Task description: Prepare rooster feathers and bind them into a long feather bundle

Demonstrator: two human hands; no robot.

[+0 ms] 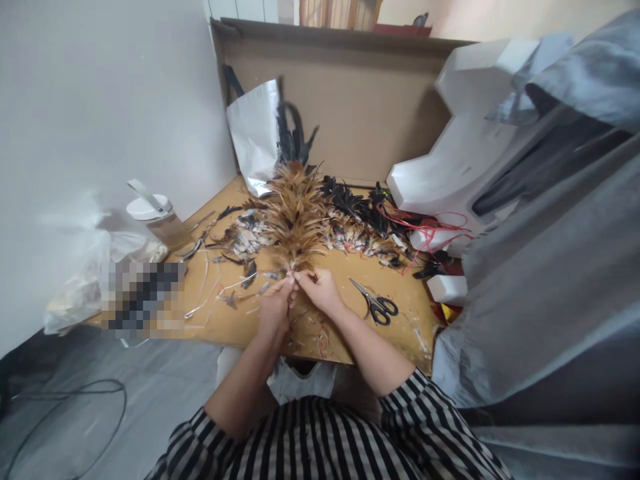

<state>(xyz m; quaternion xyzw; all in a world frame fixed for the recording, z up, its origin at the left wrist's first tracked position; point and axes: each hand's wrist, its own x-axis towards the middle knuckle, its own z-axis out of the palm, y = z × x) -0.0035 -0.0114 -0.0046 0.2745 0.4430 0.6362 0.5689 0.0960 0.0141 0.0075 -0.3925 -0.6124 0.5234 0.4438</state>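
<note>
Where the left hand (276,301) meets the right hand (321,288), both pinch the feather bundle (297,217)

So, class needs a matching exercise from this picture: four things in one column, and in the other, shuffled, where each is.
1. scissors
2. jar
3. silvery bag
4. brown feathers

A. upright, behind the other three
B. lower end at the fingers of the left hand and right hand
C. lying to the right of both hands
D. far left of both hands

Pairs: 1-C, 2-D, 3-A, 4-B
</note>
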